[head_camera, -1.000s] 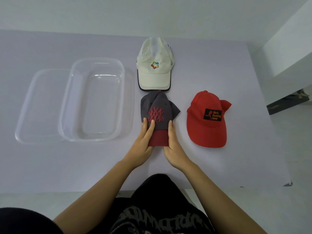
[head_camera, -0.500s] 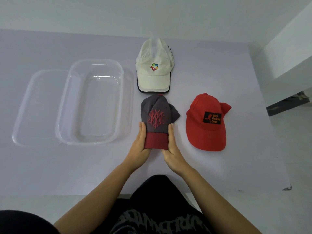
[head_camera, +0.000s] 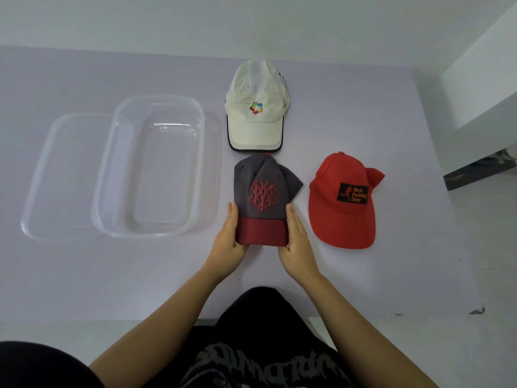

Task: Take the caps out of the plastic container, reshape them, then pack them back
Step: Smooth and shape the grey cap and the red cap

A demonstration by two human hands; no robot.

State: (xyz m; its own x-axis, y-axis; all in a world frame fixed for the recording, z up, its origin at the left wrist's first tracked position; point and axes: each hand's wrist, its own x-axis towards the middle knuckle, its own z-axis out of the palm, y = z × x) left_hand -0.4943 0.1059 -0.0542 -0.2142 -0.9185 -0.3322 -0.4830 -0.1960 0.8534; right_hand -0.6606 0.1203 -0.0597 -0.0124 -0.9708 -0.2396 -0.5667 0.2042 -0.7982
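A grey cap (head_camera: 263, 191) with a dark red brim and a red embroidered emblem lies on the table in front of me. My left hand (head_camera: 228, 242) presses the brim's left edge and my right hand (head_camera: 298, 242) presses its right edge, squeezing the brim between them. Beyond it lies a cream cap (head_camera: 256, 113) with a coloured logo. A red cap (head_camera: 342, 203) with a black patch rests to the right. The clear plastic container (head_camera: 112, 175) stands to the left with nothing in it.
The container's clear lid (head_camera: 39, 186) lies flat, partly under the container's left side. The table's right edge (head_camera: 447, 219) drops to a white floor. My dark-clothed lap is at the near edge.
Both hands slid back along the grey cap's brim toward me, the left fingers coming off the crown. The brim now shows wider between my hands.
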